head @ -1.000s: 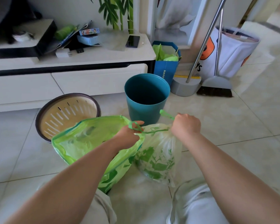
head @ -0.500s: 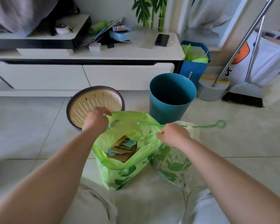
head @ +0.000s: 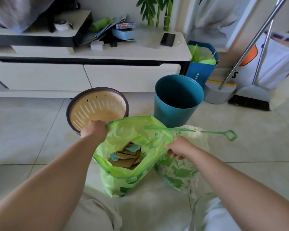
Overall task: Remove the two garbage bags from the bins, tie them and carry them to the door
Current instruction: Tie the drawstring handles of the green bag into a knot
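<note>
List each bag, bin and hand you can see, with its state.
Green bag: open, paper scraps inside.
White bag: drawn shut, drawstring loose.
Blue bin: upright, empty.
Slotted bin: empty, no bag.
Left hand: gripping the green bag's rim.
Right hand: gripping the rim opposite.

Tiled floor (head: 32, 134) carries two bins (head: 178, 99), two garbage bags (head: 123, 179), dustpan (head: 218, 95).

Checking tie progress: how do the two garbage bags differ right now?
The green bag gapes open, showing cardboard scraps; the whitish bag is cinched shut, drawstring loop trailing right. The left hand and right hand grip the green bag's rim; neither holds the whitish bag. Both sit on the floor, leaf-printed.
</note>
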